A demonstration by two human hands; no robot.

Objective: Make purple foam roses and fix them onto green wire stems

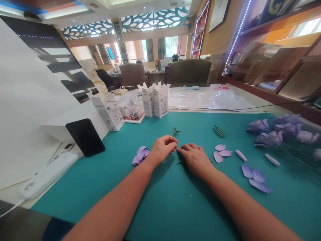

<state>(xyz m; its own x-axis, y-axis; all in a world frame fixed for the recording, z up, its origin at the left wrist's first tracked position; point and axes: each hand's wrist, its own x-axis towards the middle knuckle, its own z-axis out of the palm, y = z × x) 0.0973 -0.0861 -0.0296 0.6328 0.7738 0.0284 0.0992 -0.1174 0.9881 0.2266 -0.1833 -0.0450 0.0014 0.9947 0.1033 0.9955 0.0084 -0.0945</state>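
My left hand [164, 149] is closed in a pinch above the green mat [160, 207]; a small purple bit shows under its fingertips, too small to make out. Beside it, nearly touching, my right hand [194, 156] has its fingers together and bent down, and what they hold is hidden. Thin green pieces [181, 162] stick out under the right hand. A pile of purple petals [140, 155] lies left of my left wrist. Beyond the hands is a green leafy piece [175, 131]. Pale petals [222, 153] and darker purple petals [256, 178] lie to the right.
Green sticks [219, 131] and purple flowers [272, 132] lie on the right. A black phone-like slab [85, 137] leans at the left, near a white power strip [50, 175]. White boxes [160, 100] and plastic sheeting [208, 97] line the back.
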